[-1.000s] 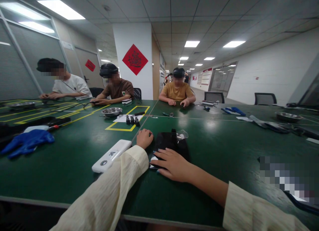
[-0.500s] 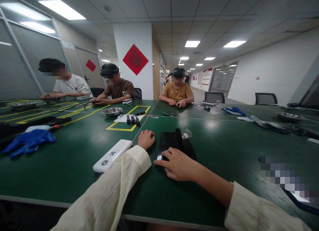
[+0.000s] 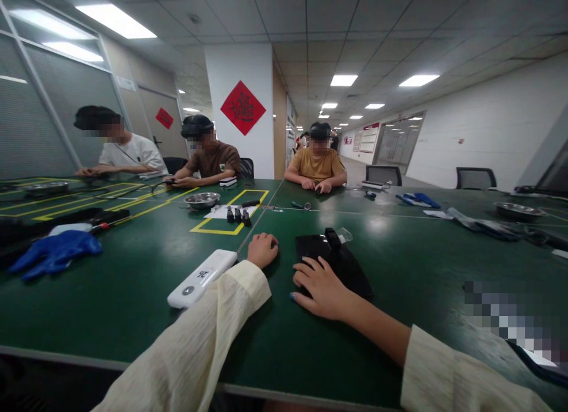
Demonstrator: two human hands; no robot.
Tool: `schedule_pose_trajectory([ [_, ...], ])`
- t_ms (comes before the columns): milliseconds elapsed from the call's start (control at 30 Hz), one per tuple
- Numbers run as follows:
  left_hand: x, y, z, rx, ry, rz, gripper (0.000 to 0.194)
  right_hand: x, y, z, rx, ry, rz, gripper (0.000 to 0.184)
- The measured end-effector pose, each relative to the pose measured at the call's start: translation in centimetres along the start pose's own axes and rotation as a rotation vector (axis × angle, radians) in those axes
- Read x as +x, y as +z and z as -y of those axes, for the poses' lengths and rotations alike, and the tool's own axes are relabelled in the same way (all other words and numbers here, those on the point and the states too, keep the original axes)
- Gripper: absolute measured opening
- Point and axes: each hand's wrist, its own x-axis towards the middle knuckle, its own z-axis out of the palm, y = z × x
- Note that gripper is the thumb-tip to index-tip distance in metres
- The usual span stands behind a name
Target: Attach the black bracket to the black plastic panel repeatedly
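Observation:
My left hand (image 3: 262, 250) rests on the green table with its fingers curled in. Whatever may be inside them is hidden. Beside its wrist lies a white power bank (image 3: 203, 278) marked 26. My right hand (image 3: 320, 286) is spread palm down over the near left part of a flat black piece (image 3: 352, 274), fingers apart. On the far part of that piece stands a black block-like part (image 3: 332, 239), and a small clear plastic piece (image 3: 344, 235) is next to it. The palm covers some of the flat piece.
Black cylinders (image 3: 238, 215) stand on white paper within a yellow taped outline, near a metal bowl (image 3: 202, 200). Blue gloves (image 3: 60, 253) lie at left. A blurred-out device (image 3: 510, 326) is at right. Three people sit across the table, one person (image 3: 316, 163) straight ahead.
My right hand has shifted slightly right and its fingers have spread. The flat black piece has slid right and turned. My left hand has hardly moved.

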Motion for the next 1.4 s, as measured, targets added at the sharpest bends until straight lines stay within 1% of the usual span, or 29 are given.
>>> schedule_pose_trajectory([
  [100,0.0,0.1,0.1,-0.002,0.000,-0.004,0.024,0.2,0.6,0.1,0.030,0.089,-0.024,0.022],
  [167,0.0,0.0,0.1,-0.005,-0.003,0.005,0.024,0.4,0.8,0.2,0.032,0.133,-0.034,0.019],
  [233,0.0,-0.1,0.0,-0.011,-0.003,0.016,0.024,0.4,0.8,0.2,0.025,0.177,-0.031,0.024],
  [300,0.0,-0.2,0.0,-0.018,0.005,0.026,0.024,0.4,0.6,-0.3,0.004,0.236,-0.009,0.033],
  [400,0.0,-0.3,0.0,-0.020,0.012,0.041,0.024,0.5,0.4,-1.7,-0.041,0.326,0.058,0.044],
  [467,0.0,-0.3,0.0,-0.020,0.014,0.041,0.024,0.4,0.3,-2.9,-0.062,0.372,0.100,0.048],
  [567,-0.1,-0.2,0.1,-0.023,0.026,0.026,0.023,0.2,0.3,-4.9,-0.084,0.413,0.133,0.050],
  [733,-0.2,-0.3,0.0,-0.015,0.027,0.024,0.022,-0.3,0.2,-7.8,-0.095,0.461,0.135,0.049],
  [933,-0.1,-0.2,0.1,-0.012,0.034,0.024,0.022,-0.6,-0.1,-9.7,-0.127,0.559,0.133,0.048],
  [1133,0.0,-0.1,0.2,-0.020,0.043,0.012,0.023,-1.3,-0.4,-11.6,-0.165,0.573,0.163,0.050],
  [1267,-0.2,-0.6,0.0,-0.017,0.036,0.034,0.022,-2.0,-0.4,-13.3,-0.166,0.645,0.223,0.059],
  [1400,-0.3,-0.8,-0.1,-0.011,0.035,0.048,0.023,-2.5,-0.3,-14.4,-0.160,0.700,0.231,0.065],
])
